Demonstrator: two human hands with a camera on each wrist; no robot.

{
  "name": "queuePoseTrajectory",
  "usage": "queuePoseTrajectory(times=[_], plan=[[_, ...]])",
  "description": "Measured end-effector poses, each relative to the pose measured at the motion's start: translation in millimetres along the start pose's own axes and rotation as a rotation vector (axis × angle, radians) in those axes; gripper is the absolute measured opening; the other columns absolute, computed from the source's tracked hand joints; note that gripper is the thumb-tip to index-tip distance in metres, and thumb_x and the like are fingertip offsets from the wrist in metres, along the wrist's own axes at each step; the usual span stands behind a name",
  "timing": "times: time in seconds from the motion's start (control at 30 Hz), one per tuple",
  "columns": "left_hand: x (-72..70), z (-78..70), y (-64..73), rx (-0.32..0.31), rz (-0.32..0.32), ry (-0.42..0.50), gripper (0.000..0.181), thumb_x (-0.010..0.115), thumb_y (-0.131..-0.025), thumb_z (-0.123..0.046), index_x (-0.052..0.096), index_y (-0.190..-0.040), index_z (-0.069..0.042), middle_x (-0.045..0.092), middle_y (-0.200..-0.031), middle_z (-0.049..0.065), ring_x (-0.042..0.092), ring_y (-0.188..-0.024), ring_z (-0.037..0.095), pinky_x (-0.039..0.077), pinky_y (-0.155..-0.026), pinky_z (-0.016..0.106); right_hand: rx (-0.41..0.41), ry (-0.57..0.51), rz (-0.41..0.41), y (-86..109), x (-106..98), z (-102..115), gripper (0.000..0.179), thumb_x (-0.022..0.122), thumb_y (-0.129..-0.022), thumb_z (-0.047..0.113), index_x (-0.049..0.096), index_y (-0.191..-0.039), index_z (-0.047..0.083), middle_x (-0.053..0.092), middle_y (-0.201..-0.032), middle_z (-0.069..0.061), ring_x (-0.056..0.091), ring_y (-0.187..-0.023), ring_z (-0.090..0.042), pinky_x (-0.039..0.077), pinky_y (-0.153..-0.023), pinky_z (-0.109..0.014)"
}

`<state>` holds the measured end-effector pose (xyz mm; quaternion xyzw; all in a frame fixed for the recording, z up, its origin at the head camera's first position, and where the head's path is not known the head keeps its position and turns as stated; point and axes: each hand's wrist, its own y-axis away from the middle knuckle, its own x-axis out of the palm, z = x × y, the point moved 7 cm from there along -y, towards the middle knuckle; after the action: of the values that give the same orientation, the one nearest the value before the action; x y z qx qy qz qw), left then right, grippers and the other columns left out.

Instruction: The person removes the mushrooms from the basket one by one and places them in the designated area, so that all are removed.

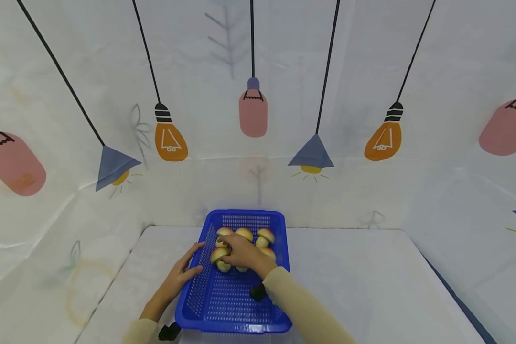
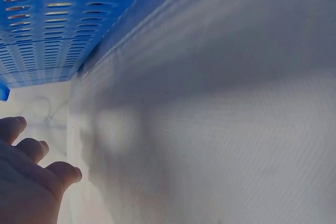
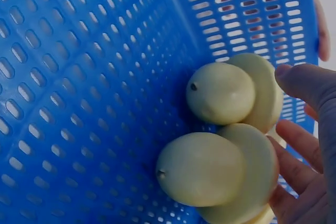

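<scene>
A blue plastic basket (image 1: 232, 298) with slotted walls holds several toy mushrooms with pale stems and yellow-to-reddish caps. My left hand (image 1: 181, 273) is at the basket's left rim, fingers and thumb spread; in the left wrist view its fingertips show beneath the slotted wall. Reaching into the basket, my right hand (image 1: 244, 252) is over the mushroom group. Its thumb (image 3: 300, 80) comes right to the cap of one mushroom (image 3: 220, 93), and its other fingers lie beside the cap of a second mushroom (image 3: 202, 169). A further mushroom (image 1: 265, 237) stands at the group's right.
The basket rests on a white table (image 1: 361, 282). Behind it hangs a white sheet (image 1: 215, 181) printed with lamps and bulbs. A dark wrist-worn piece (image 1: 258, 292) shows by the right sleeve (image 1: 303, 306), another (image 1: 169, 331) by the left sleeve.
</scene>
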<state>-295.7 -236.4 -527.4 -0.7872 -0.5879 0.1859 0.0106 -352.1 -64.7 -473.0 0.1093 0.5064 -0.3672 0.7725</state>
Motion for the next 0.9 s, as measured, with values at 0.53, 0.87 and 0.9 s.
queuePoseTrajectory(times=[0.53,0.87,0.9], plan=[[-2.5,-2.4,2.2,-0.017,-0.038,-0.122,0.062,0.055,-0.103,-0.016,0.034,-0.161,-0.019,0.010,-0.169,0.029,0.014,-0.152,0.055,0.046,-0.108,0.053,0.055,0.118,0.100,4.4,28.1,-3.9,0.044,0.078,-0.091,0.033,0.067,-0.132,0.020,0.074,-0.117,0.007,0.066,-0.091,-0.002,0.052,-0.079,-0.020],[-3.7,-5.6,1.3,-0.015,-0.068,-0.169,0.060,0.057,-0.102,-0.019,0.038,-0.159,-0.018,0.014,-0.167,0.031,0.005,-0.152,0.059,0.018,-0.109,0.082,0.035,0.108,0.119,2.7,30.1,-0.4,0.035,0.078,-0.092,0.029,0.070,-0.125,0.019,0.072,-0.113,0.008,0.060,-0.084,0.001,0.050,-0.076,-0.019],[-3.8,-4.8,1.3,-0.017,-0.070,-0.167,0.060,0.057,-0.102,-0.019,0.038,-0.159,-0.019,0.015,-0.168,0.030,0.004,-0.152,0.059,0.016,-0.109,0.083,0.033,0.106,0.119,2.9,30.1,-0.1,0.035,0.078,-0.092,0.028,0.070,-0.125,0.019,0.072,-0.112,0.009,0.060,-0.083,0.002,0.050,-0.075,-0.019]])
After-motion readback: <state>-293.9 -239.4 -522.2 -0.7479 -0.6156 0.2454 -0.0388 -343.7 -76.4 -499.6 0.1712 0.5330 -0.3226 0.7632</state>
